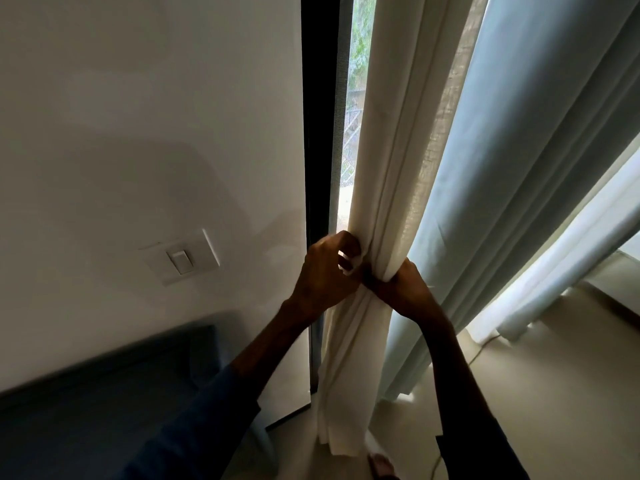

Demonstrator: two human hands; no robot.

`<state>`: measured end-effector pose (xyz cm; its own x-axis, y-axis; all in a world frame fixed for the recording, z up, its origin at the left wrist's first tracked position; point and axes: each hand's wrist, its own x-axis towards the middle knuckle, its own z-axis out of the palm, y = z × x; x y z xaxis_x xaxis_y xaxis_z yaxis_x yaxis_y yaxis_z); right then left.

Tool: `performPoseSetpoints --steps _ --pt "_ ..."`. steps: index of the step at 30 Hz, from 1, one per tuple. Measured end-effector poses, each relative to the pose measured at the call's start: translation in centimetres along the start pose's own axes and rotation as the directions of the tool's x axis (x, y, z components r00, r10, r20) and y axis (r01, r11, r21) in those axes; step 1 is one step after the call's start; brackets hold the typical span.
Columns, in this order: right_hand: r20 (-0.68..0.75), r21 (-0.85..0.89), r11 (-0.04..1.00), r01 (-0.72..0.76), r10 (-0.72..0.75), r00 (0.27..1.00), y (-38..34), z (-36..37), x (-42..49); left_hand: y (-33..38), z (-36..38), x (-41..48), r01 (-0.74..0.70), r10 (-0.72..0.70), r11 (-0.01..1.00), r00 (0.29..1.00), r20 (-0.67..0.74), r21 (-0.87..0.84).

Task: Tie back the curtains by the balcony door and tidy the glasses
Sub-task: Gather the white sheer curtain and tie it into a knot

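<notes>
A cream curtain [388,150] hangs gathered into a narrow bundle beside the dark door frame [317,133]. My left hand [325,271] pinches the bundle's left edge, its fingers curled into the cloth. My right hand [401,289] grips the bundle from the right at the same height, squeezing the folds together. Whether a tie band lies between my hands I cannot tell. A pale blue curtain [512,168] hangs loose just right of the cream one. No glasses are in view.
A white wall with a light switch [180,259] is on the left, and a dark blue seat [104,403] stands below it. Beige floor [554,393] spreads to the right with a thin cord on it. A bare foot [381,464] shows at the bottom.
</notes>
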<state>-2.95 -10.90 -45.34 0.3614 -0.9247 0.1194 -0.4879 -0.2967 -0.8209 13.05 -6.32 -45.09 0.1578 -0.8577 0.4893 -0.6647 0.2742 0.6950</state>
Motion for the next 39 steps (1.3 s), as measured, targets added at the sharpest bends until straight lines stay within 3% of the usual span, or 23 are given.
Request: performPoseSetpoints --steps 6,10,14,18,24,27,33,36,39 --pt "0.011 0.000 1.000 -0.015 0.015 1.000 0.6 0.3 -0.1 -0.2 0.3 -0.5 0.011 -0.009 1.000 0.996 -0.088 0.022" --pt "-0.094 -0.096 0.991 -0.097 0.088 0.992 0.9 0.8 0.3 0.1 -0.3 -1.0 0.001 0.000 1.000 1.000 0.023 -0.023" --pt "-0.082 -0.147 0.987 -0.070 0.058 0.995 1.0 1.1 0.4 0.7 0.0 -2.1 0.014 0.003 0.996 0.984 0.177 -0.094" --pt "-0.064 -0.169 0.985 -0.040 0.030 0.998 0.6 1.5 -0.2 0.9 0.1 -2.2 0.026 -0.013 0.995 0.990 0.139 -0.097" --pt "0.186 -0.044 0.999 -0.003 0.011 0.982 0.8 0.5 -1.2 -0.6 0.1 -2.3 0.132 -0.109 0.985 0.976 0.190 -0.112" --pt "0.240 -0.007 1.000 0.013 -0.011 0.971 0.2 0.0 -1.3 -0.6 -0.1 -1.8 0.201 -0.160 0.968 0.956 0.245 -0.150" --pt "0.104 0.038 0.994 -0.098 0.094 0.990 0.6 -0.1 -1.3 0.2 -0.2 -1.1 0.255 -0.155 0.941 0.909 0.388 -0.221" --pt "0.113 0.034 0.991 -0.127 0.123 0.986 0.6 0.1 -1.3 -0.1 -0.1 -1.2 0.230 -0.145 0.950 0.924 0.354 -0.209" --pt "0.121 0.013 0.990 -0.137 0.135 0.983 0.8 0.3 -0.9 -0.6 0.6 -2.3 0.098 -0.077 0.988 0.982 0.171 -0.118"
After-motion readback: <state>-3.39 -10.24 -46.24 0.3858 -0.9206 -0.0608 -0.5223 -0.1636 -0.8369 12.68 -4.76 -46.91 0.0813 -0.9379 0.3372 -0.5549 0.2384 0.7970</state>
